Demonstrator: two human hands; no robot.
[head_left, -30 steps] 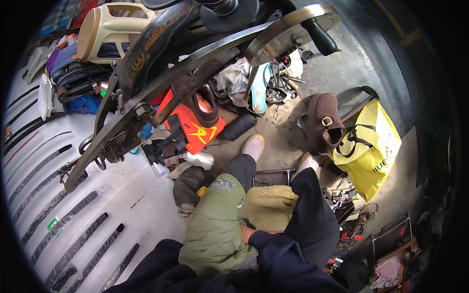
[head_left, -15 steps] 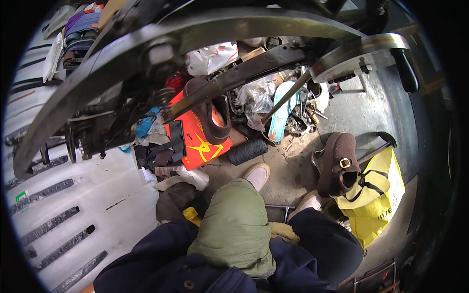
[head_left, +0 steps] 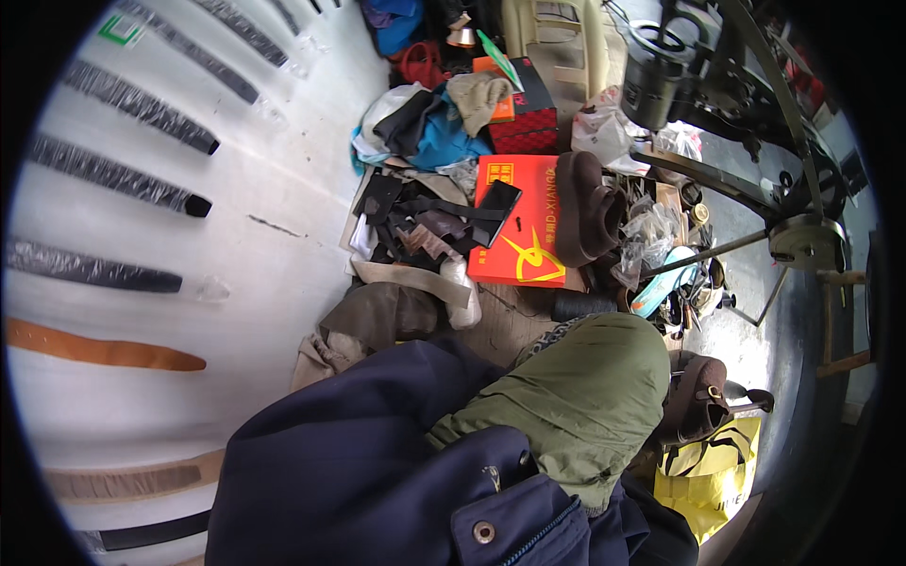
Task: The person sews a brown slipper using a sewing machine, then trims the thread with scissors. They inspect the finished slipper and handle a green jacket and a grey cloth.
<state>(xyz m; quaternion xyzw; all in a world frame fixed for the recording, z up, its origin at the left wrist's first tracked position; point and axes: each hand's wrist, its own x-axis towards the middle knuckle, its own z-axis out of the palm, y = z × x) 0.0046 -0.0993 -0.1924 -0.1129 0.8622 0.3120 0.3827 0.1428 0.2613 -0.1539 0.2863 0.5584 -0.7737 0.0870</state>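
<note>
Neither of my hands shows in the head view. A dark blue jacket (head_left: 349, 453) and an olive-green cloth over my knee (head_left: 585, 377) fill the lower middle. Beyond the knee, a brown shoe (head_left: 587, 212) stands on a red shoebox lid (head_left: 500, 231) with yellow markings. A second brown shoe (head_left: 696, 396), with a buckle, is right of my knee. A black spool of thread (head_left: 583, 305) lies between the red lid and my knee.
A hand-cranked machine (head_left: 802, 236) with a wheel stands at the upper right. Belts in wrapping (head_left: 123, 184) lie on a white surface at left. Scraps (head_left: 434, 217), a turquoise insole (head_left: 668, 278) and a yellow bag (head_left: 713, 486) lie around. A plastic stool (head_left: 557, 38) stands behind.
My view has swung left. The machine that crossed the top of the picture is now at the upper right, and more of the white surface with belts shows.
</note>
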